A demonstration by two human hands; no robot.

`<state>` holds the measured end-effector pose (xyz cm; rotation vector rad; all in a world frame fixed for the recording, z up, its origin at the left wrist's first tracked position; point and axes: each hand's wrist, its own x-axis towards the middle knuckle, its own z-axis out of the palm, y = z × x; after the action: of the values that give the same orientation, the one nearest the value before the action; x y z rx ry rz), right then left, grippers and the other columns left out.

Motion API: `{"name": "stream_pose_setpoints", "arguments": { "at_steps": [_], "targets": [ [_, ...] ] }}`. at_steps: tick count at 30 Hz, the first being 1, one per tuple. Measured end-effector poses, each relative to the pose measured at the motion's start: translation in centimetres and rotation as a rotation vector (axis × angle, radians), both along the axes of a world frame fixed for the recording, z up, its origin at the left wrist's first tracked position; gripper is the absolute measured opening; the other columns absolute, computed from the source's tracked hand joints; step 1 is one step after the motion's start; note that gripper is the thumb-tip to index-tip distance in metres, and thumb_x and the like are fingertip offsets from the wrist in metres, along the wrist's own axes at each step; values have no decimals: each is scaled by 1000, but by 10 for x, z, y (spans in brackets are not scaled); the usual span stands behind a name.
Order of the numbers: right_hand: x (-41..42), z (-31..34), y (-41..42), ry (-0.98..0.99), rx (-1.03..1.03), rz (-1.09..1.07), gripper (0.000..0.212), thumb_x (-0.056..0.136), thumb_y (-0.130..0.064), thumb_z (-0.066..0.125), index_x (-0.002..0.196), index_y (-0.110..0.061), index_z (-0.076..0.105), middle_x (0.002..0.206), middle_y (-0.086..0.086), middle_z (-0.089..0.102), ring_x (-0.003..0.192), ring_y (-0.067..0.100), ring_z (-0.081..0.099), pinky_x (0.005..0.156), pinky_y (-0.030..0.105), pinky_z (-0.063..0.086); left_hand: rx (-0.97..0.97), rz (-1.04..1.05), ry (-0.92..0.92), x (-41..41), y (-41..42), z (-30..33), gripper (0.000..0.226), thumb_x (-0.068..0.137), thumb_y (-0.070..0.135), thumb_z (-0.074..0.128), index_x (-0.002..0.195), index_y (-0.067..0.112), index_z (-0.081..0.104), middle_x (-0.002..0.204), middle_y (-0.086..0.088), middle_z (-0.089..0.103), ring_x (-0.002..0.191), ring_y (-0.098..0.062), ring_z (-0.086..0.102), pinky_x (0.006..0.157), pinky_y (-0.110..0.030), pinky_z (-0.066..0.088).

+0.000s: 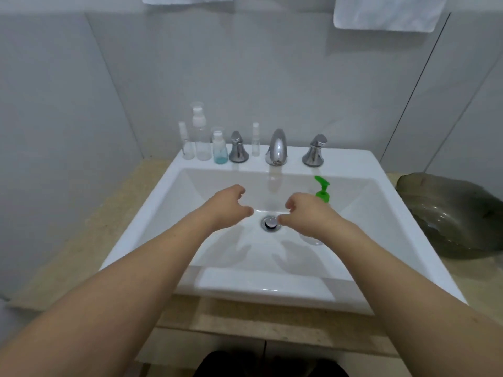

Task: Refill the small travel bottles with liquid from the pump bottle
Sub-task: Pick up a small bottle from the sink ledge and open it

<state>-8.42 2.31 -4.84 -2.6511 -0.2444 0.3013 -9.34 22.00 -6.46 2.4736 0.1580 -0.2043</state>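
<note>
A clear pump bottle with a green pump head [322, 190] stands inside the white sink [187, 202], mostly hidden behind my right hand [304, 214]. Both hands hover over the basin with fingers loosely curled and hold nothing; my left hand [230, 205] is left of the drain [270, 222]. Several small clear travel bottles stand on the sink's back ledge: a thin spray bottle [186, 142], a taller pump bottle [201, 134], a short one with blue liquid at its bottom [219, 146], and a tiny spray bottle [255, 140] between the left tap handle and the spout.
A chrome spout [277, 146] with a left handle [238, 148] and a right handle [315, 151] sits on the ledge. A dark glass bowl [451, 213] lies on the beige counter [89, 235] at the right. White towels [386, 12] hang above on the grey wall.
</note>
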Motion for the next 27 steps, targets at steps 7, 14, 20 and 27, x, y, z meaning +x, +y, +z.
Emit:
{"name": "stream_pose_setpoints", "arguments": {
  "at_steps": [7,14,20,27],
  "targets": [
    [16,1,40,-16,101,39,54,86,-33,62,136,-17,48,132,3,54,114,21,55,88,32,47,82,42,-437,24,18,57,31,98,20,57,128,15,62,129,-2,65,109,-24,63,88,-32,48],
    [45,-11,51,21,117,31,53,87,-33,61,136,-18,47,132,3,53,113,21,55,91,33,47,489,-3,-513,108,4,92,44,99,24,53,142,16,52,140,-8,58,130,-34,46,106,-43,36],
    [67,-26,54,41,93,42,53,87,-33,60,136,-19,46,134,2,54,118,20,54,94,32,46,735,-56,-379,163,-1,81,41,100,24,50,139,16,52,134,-11,60,128,-33,47,105,-43,31],
    [78,-34,55,37,95,54,52,88,-34,60,135,-19,48,131,2,55,116,20,54,91,31,45,769,-59,-417,181,-2,75,29,95,12,51,118,20,66,108,-6,71,109,-30,57,101,-40,29]
  ]
}}
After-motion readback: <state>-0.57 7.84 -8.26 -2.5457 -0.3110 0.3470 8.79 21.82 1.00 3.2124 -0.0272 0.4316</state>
